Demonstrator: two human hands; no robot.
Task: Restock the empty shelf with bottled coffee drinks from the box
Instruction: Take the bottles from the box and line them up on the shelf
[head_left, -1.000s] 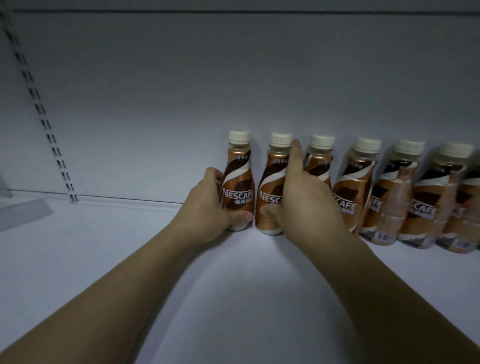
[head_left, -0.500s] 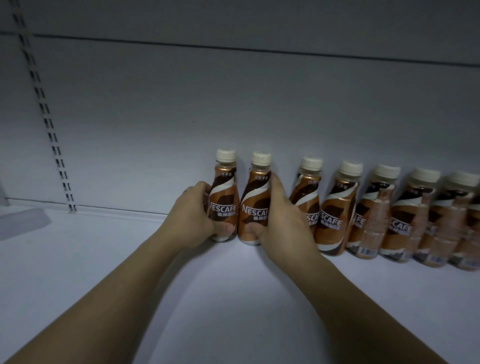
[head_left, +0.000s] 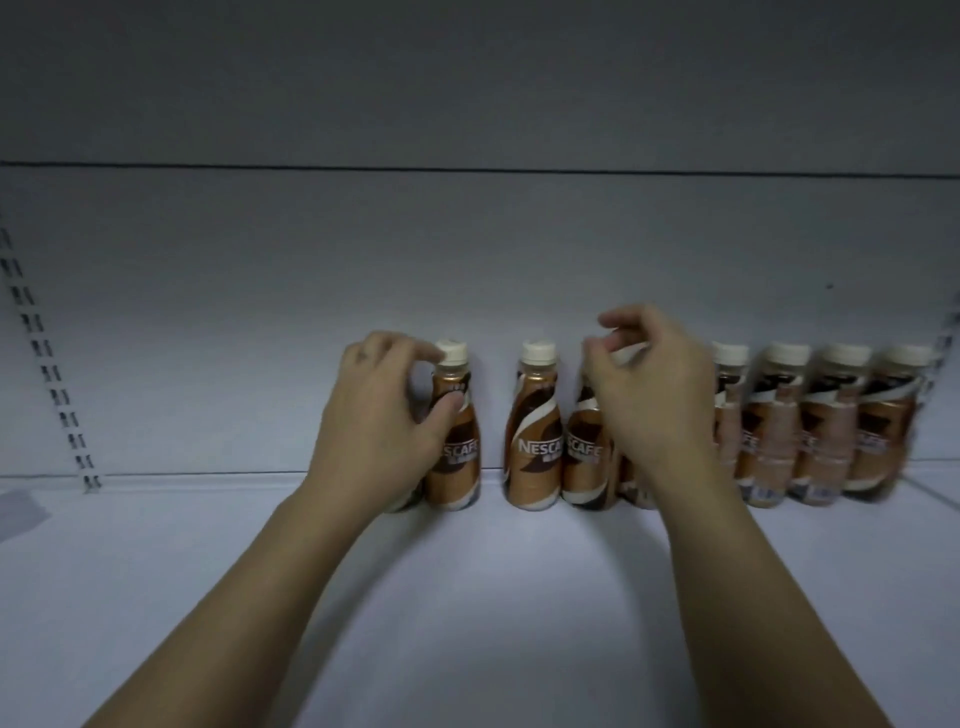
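Brown Nescafe coffee bottles with cream caps stand in a row against the back of the white shelf (head_left: 467, 597). My left hand (head_left: 384, 415) grips the leftmost bottle (head_left: 457, 441) at its neck, thumb on the front. A dark bottle base shows just below that hand. The second bottle (head_left: 535, 431) stands free, with a gap to its left. My right hand (head_left: 654, 400) hovers in front of the tops of the third bottle (head_left: 584, 447) and its neighbour, fingers loosely curled and holding nothing. Several more bottles (head_left: 826, 431) continue to the right, blurred.
The grey back panel (head_left: 467, 249) rises behind the row. Slotted uprights run down the far left (head_left: 52, 374) and far right (head_left: 946, 353). A pale tag (head_left: 18, 509) lies at the shelf's left edge. Bare shelf lies left of the row and in front of it.
My right hand has let go of the second bottle and risen to the right. My left hand has slid from the leftmost bottle's body up to its neck. A gap has opened between those two bottles.
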